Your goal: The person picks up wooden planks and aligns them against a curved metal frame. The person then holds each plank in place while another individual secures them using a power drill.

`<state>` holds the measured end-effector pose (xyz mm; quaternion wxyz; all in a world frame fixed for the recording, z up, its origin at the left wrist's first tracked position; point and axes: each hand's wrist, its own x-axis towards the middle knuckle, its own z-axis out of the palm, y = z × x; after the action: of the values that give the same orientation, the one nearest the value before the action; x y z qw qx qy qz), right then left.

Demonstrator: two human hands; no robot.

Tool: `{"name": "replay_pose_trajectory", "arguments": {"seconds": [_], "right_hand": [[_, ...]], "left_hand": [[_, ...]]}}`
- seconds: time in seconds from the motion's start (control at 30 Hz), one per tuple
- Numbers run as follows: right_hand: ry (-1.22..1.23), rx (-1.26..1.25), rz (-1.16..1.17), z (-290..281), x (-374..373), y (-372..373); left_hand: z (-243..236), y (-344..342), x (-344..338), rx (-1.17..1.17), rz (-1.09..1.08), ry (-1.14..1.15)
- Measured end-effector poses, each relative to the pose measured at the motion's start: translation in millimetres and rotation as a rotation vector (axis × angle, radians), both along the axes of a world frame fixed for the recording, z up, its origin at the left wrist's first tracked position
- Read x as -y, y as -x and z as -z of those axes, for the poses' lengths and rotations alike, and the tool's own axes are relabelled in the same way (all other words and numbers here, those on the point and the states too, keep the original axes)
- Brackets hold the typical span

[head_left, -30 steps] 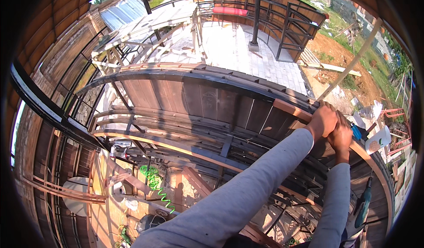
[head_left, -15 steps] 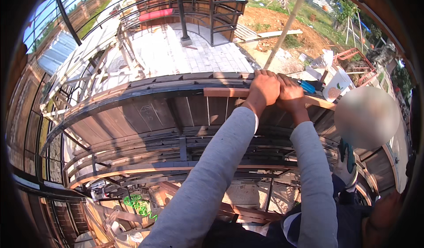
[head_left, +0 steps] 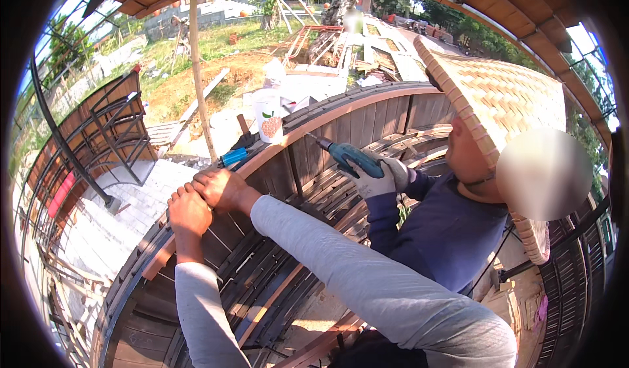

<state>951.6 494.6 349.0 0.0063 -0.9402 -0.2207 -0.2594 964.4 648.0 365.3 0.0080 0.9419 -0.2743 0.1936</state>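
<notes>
Reddish-brown wooden strip (head_left: 261, 157) lies along the top of the curved plank wall (head_left: 267, 179), from near left, under both hands, toward far right. Left hand (head_left: 189, 212): fingers closed down over strip and wall top, nearer the strip's left end. Right hand (head_left: 223, 188): same grip, just beyond the left and touching it. Fingertips and thumbs partly hidden; can't tell how hard either presses.

Blue handle (head_left: 233, 156) just beside the right hand, on the far side. White cup (head_left: 268, 120) with green-leaf print farther along the wall top.

Co-worker (head_left: 436, 230) on the right: woven hat (head_left: 501, 96), dark blue top, light gloves, both hands on a teal power drill (head_left: 356, 158). Drill's tip points left at the strip, close to it; can't tell if touching. Dark slats (head_left: 246, 263) below the strip on the near side. Upright wooden pole (head_left: 196, 73) far left of the cup.
</notes>
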Motion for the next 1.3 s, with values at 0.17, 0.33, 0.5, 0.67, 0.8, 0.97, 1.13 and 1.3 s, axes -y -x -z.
{"name": "replay_pose_trajectory", "arguments": {"seconds": [0.17, 0.33, 0.5, 0.67, 0.8, 0.97, 1.13, 1.3], "right_hand": [[-0.057, 0.03, -0.043, 1.8, 5.6, -4.3], [-0.072, 0.207, -0.048, 33.3, 38.1, 5.9], [-0.025, 0.072, -0.032, 1.1, 11.3, 3.5], [0.014, 0.092, -0.009, 4.4, 8.6, -2.1], [-0.02, 0.016, 0.014, 5.3, 18.1, 4.8], [0.041, -0.018, 0.015, -1.5, 15.8, 5.8], [0.109, -0.062, 0.005, -7.7, 17.4, 3.5], [0.169, -0.085, -0.008, -9.9, 19.1, 0.1]], "left_hand": [[-7.1, 1.5, 3.2, -0.036, -0.036, -0.031], [19.8, 6.3, 32.1, -0.021, 0.054, -0.001], [-2.0, 4.6, 4.5, 0.051, 0.032, -0.006], [0.5, -0.7, 1.6, 0.029, 0.037, -0.015], [2.4, 0.2, 11.8, -0.032, 0.052, -0.044], [1.7, -1.0, 9.5, -0.042, 0.041, -0.053], [0.5, -2.8, 8.1, -0.057, 0.053, -0.053], [-0.1, -1.8, 9.1, -0.045, 0.053, -0.062]]}}
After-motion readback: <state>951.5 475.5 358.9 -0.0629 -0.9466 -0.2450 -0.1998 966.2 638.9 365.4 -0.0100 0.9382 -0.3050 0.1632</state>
